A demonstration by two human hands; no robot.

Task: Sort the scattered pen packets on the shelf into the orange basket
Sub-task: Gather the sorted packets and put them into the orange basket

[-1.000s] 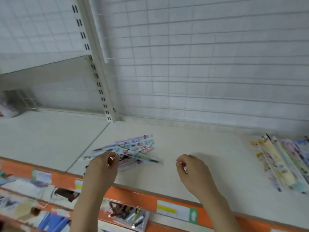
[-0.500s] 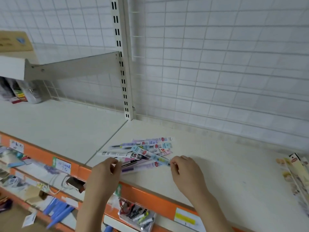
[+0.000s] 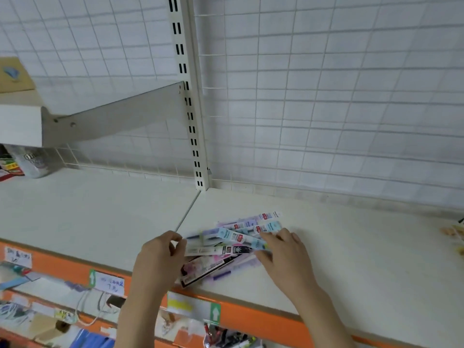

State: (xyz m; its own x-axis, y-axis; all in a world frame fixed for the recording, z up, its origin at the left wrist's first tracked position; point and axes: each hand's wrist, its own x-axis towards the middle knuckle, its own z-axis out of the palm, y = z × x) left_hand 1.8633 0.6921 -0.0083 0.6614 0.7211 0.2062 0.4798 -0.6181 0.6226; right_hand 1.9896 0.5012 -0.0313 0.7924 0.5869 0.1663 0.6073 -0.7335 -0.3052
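A fanned pile of several pen packets (image 3: 233,243) lies on the cream shelf (image 3: 351,242) near its front edge. My left hand (image 3: 160,257) curls round the left ends of the packets and covers them. At the pile's right end, my right hand (image 3: 283,249) lies on the packets with its fingers spread over them. No orange basket is in view.
A slotted white upright (image 3: 190,116) and wire grid panels back the shelf. A bracketed shelf (image 3: 22,121) juts out at the upper left with goods under it. More packets (image 3: 455,234) show at the right edge. Lower shelves with orange fronts (image 3: 251,315) hold stationery.
My right hand has moved left onto the pile's right end, and the left hand has closed on its left end. The view has shifted left, pushing the right-hand packets to the frame's edge.
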